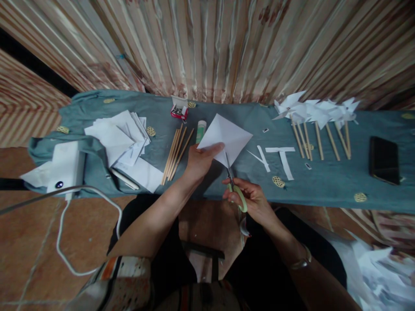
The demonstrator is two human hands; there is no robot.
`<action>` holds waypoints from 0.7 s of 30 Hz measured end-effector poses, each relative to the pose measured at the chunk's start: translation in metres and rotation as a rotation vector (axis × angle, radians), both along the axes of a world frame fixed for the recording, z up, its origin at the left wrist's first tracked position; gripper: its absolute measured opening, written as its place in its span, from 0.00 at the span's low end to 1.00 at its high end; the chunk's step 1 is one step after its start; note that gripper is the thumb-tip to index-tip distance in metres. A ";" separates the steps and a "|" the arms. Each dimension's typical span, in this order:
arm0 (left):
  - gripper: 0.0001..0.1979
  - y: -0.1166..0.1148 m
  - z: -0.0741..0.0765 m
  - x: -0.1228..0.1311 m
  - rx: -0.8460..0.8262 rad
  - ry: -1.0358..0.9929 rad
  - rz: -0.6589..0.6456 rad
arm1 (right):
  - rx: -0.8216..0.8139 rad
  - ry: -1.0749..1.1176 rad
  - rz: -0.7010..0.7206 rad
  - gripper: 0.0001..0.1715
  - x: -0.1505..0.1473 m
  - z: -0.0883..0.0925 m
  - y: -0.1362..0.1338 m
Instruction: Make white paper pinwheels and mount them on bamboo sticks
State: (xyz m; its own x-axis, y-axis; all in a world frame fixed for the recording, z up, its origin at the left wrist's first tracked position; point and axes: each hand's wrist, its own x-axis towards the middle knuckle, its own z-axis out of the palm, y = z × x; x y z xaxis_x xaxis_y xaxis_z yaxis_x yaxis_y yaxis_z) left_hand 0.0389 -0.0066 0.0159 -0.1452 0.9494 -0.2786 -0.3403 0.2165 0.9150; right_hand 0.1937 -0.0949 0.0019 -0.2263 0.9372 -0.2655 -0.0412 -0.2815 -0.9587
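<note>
A white square of paper (228,136) with faint crease lines is held up over the table, one corner pointing toward me. My left hand (202,160) grips its left side, thumb on top. In my right hand (249,196) are scissors (240,198) with pale green handles, fingers through the loops. The blades reach over the paper's near corner; whether they have cut into it I cannot tell. Just beyond my left hand stands a green and white glue stick (201,129). Several wooden sticks (175,151) lie to the left of that hand.
Paper pinwheels on sticks (316,112) lie at the back right, near a black phone (384,160). Paper strips (280,151) lie right of centre. Leftward are a paper stack (112,134), a red box of small metal pieces (179,111) and a white corded device (66,166).
</note>
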 end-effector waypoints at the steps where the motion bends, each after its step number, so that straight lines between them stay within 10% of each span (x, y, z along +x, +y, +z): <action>1: 0.06 0.000 -0.001 0.000 0.003 -0.004 0.001 | 0.000 -0.005 0.005 0.22 0.000 0.000 0.000; 21: 0.06 0.002 -0.006 -0.003 0.046 0.005 -0.013 | -0.043 -0.015 -0.028 0.24 -0.001 -0.002 -0.001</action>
State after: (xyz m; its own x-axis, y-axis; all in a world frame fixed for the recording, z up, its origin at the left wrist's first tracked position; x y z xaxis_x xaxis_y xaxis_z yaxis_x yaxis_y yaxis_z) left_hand 0.0359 -0.0048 0.0095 -0.1337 0.9631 -0.2336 -0.3330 0.1784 0.9259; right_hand 0.1924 -0.0961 0.0000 -0.1958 0.9308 -0.3086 -0.0354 -0.3212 -0.9464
